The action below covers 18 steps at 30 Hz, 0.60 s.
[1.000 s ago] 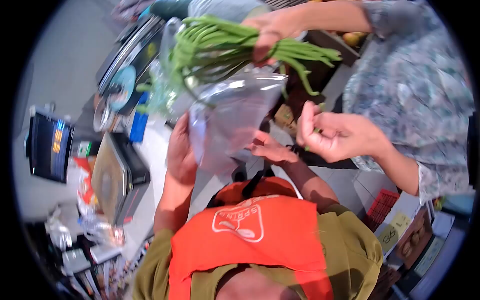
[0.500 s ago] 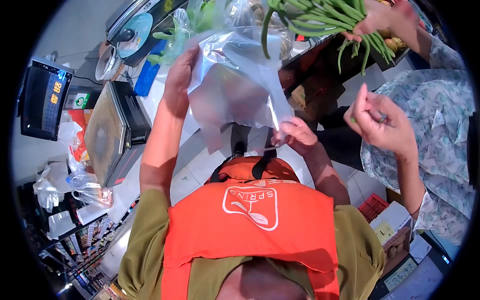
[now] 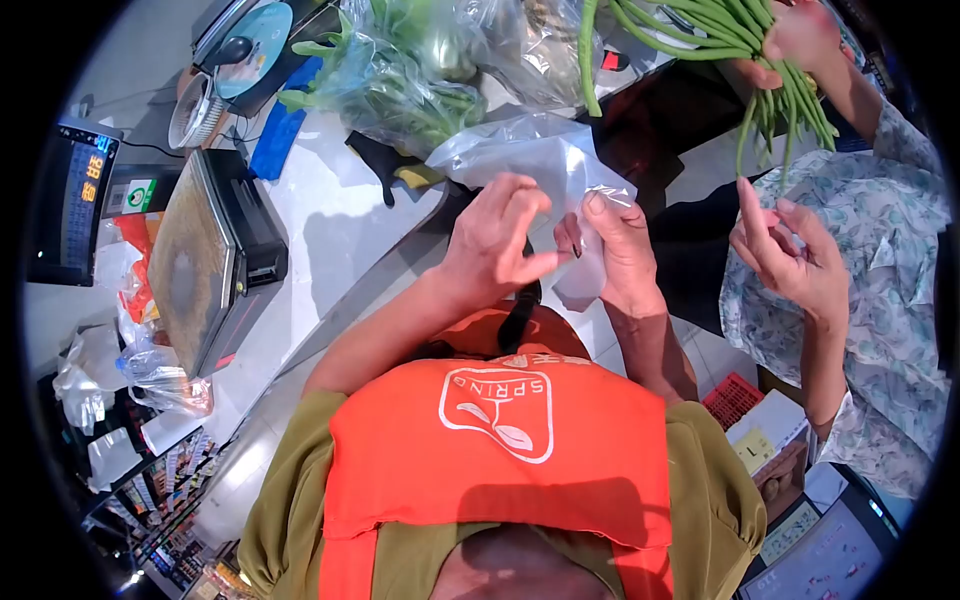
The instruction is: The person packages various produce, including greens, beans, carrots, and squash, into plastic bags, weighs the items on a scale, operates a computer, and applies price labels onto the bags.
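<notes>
A clear plastic bag (image 3: 530, 150) hangs in front of me, partly gathered, its upper part spread toward the counter. My right hand (image 3: 622, 250) is closed on the bag, with the thumb pressing the film against the fingers. Just left of it, my left hand (image 3: 495, 240) is raised with bent fingers and the thumb apart; nothing shows in it. Another person's hand (image 3: 800, 45) holds a bunch of long green beans (image 3: 710, 40) at the upper right. That person's other hand (image 3: 790, 245) is raised near my right hand.
Bagged leafy greens (image 3: 400, 100) and another filled plastic bag (image 3: 530, 50) lie on the white counter (image 3: 330, 215). A black and yellow object (image 3: 405, 172) sits near its edge. On the left stand a scale (image 3: 200, 260) and a display screen (image 3: 70, 205). The other person stands close on my right.
My left hand has come off the bag's left side and moved down and right, near my right hand. The bag has narrowed and shifted right. The beans have moved slightly right.
</notes>
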{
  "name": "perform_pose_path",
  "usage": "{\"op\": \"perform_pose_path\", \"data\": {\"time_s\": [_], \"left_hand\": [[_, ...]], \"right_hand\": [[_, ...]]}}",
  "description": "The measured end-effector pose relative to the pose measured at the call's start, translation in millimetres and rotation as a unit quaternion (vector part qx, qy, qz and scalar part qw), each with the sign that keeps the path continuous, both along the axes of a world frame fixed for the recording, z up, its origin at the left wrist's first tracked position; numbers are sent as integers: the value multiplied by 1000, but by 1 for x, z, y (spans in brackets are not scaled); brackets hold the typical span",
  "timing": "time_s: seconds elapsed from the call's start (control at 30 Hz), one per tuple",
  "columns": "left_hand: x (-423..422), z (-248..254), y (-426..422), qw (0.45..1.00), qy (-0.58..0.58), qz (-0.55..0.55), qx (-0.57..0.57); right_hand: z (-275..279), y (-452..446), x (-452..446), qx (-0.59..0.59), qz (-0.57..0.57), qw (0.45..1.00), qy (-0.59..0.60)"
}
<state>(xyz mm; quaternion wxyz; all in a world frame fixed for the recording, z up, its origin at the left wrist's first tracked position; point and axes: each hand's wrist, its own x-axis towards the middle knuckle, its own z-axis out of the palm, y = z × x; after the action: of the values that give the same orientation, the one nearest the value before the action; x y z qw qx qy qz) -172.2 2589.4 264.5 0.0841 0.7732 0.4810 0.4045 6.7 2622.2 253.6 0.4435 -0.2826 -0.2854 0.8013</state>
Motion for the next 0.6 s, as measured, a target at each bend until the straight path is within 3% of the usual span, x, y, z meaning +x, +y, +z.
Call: {"op": "perform_pose_path", "data": {"time_s": [0.3,0.5,0.6], "left_hand": [[16,5,15,995,-74,-55,-36],[39,13,2,955,-200,-85,-204],[37,16,-3,935,-219,-128,-247]], "right_hand": [[38,-14,24,15,-75,981,-179],[40,-18,40,-53,-95,993,-55],[38,-22,46,-45,-126,986,-96]]}}
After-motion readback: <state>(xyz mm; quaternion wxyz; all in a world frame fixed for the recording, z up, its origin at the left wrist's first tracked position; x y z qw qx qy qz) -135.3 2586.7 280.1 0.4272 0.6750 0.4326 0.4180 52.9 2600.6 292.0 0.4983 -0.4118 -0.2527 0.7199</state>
